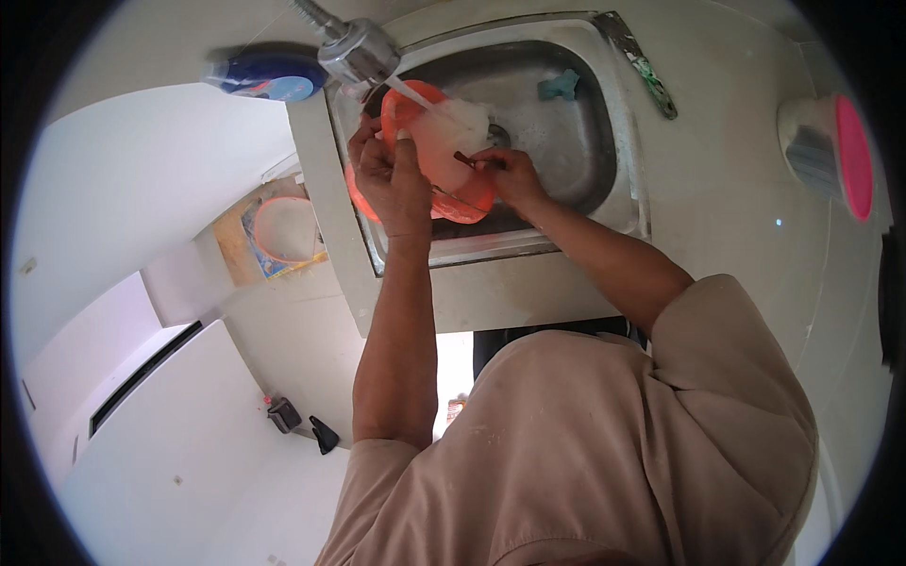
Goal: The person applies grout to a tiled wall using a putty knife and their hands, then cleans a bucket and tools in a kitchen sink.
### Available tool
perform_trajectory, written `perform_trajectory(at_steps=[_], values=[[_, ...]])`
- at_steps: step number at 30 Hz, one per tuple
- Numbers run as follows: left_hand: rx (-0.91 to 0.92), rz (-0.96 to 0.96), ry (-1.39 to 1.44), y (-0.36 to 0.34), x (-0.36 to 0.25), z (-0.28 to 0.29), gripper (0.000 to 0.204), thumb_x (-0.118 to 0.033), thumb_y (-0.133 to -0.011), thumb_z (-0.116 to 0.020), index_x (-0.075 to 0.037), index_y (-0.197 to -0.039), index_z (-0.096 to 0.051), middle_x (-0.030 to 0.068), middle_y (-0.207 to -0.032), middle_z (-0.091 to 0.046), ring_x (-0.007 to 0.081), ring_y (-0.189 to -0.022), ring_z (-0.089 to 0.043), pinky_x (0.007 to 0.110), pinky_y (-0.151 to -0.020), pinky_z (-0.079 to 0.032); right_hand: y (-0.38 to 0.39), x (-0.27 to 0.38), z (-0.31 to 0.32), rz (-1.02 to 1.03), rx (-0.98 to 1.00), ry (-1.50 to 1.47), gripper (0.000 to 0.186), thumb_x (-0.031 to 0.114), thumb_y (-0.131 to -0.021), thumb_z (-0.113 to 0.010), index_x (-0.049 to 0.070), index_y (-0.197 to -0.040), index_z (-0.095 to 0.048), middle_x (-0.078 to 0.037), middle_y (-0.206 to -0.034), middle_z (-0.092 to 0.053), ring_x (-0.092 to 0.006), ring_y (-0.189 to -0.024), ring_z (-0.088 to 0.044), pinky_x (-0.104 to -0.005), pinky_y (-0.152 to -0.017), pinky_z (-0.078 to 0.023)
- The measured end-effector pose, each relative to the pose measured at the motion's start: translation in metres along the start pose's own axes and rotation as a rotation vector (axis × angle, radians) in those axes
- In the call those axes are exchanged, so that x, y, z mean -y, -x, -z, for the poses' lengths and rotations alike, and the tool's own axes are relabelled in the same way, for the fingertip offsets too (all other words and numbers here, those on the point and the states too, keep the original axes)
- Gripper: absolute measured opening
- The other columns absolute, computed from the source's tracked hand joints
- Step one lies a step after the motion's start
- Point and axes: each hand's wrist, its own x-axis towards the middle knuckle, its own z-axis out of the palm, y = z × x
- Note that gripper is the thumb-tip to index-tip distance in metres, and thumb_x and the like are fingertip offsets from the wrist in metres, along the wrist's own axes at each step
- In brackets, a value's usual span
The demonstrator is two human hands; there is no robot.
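Observation:
An orange plastic tub [469,203] with cloudy whitish water in it stands in the left part of the metal sink [590,203]. Water runs into it from the chrome tap [360,54]. My left hand [389,174] is closed on the tub's left rim, thumb uppermost. Over the tub's right side, my right hand [514,177] pinches a small, thin, dark brown piece [463,158]; its kind I cannot make out. A thin line crosses the tub's near part, below my right hand.
A teal cloth or sponge [559,86] lies in the sink's far right. On the counter are a paint-stained scraper [642,71], a dark blue bottle [269,75] and a pink-rimmed white bucket [852,156]. Down on the floor at left sits a round pinkish bucket [286,229].

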Motion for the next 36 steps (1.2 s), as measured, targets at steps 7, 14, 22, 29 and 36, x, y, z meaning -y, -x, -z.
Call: perform_trajectory(at_steps=[7, 14, 22, 29, 36], values=[[0.097, -0.381, -0.687, 0.017, -0.023, -0.037, 0.007, -0.007, -0.079, -0.062, -0.001, -0.083, -0.060, 0.0079, -0.127, -0.056, 0.0269, -0.123, -0.051, 0.047, -0.112, -0.030, -0.012, 0.020, -0.041, -0.297, 0.139, -0.798, 0.015, 0.005, -0.087, -0.065, 0.001, -0.099, -0.072, -0.008, -0.101, -0.070, -0.0165, -0.090, -0.066, -0.0321, -0.082, -0.054], [0.139, -0.514, -0.812, 0.027, -0.013, -0.079, 0.014, -0.009, -0.076, -0.060, -0.002, -0.088, -0.062, 0.0095, -0.124, -0.058, 0.0310, -0.128, -0.049, 0.058, -0.120, -0.011, -0.067, -0.033, -0.085, -0.053, 0.043, -0.777, 0.027, 0.026, -0.092, -0.061, 0.005, -0.106, -0.069, -0.013, -0.106, -0.071, -0.0258, -0.099, -0.068, -0.0385, -0.084, -0.054], [0.004, -0.053, -0.293, 0.002, -0.004, -0.031, 0.009, -0.005, -0.089, -0.062, -0.002, -0.096, -0.066, 0.0113, -0.106, -0.066, 0.0214, -0.100, -0.064, 0.041, -0.090, -0.050, -0.048, 0.021, -0.032, -0.001, 0.137, -0.026, 0.039, 0.033, -0.094, -0.059, 0.005, -0.121, -0.060, -0.019, -0.115, -0.069, -0.0342, -0.111, -0.065, -0.0418, -0.091, -0.052], [-0.051, 0.388, 0.586, -0.004, 0.041, -0.008, 0.013, -0.013, -0.101, -0.057, 0.000, -0.099, -0.061, 0.0089, -0.094, -0.068, 0.0173, -0.084, -0.066, 0.032, -0.076, -0.055, -0.054, 0.100, 0.029, -0.210, 0.061, -0.110, 0.029, 0.017, -0.097, -0.053, 0.000, -0.117, -0.064, -0.022, -0.116, -0.066, -0.0336, -0.107, -0.065, -0.0412, -0.090, -0.050], [-0.120, 0.499, 0.545, 0.007, 0.092, 0.030, 0.015, -0.017, -0.102, -0.058, -0.002, -0.102, -0.061, 0.0045, -0.084, -0.064, 0.0135, -0.076, -0.062, 0.028, -0.074, -0.053, -0.098, 0.058, -0.008, -0.353, 0.238, 0.269, 0.028, 0.018, -0.097, -0.053, 0.001, -0.118, -0.064, -0.016, -0.114, -0.067, -0.0249, -0.104, -0.063, -0.0403, -0.084, -0.050]])
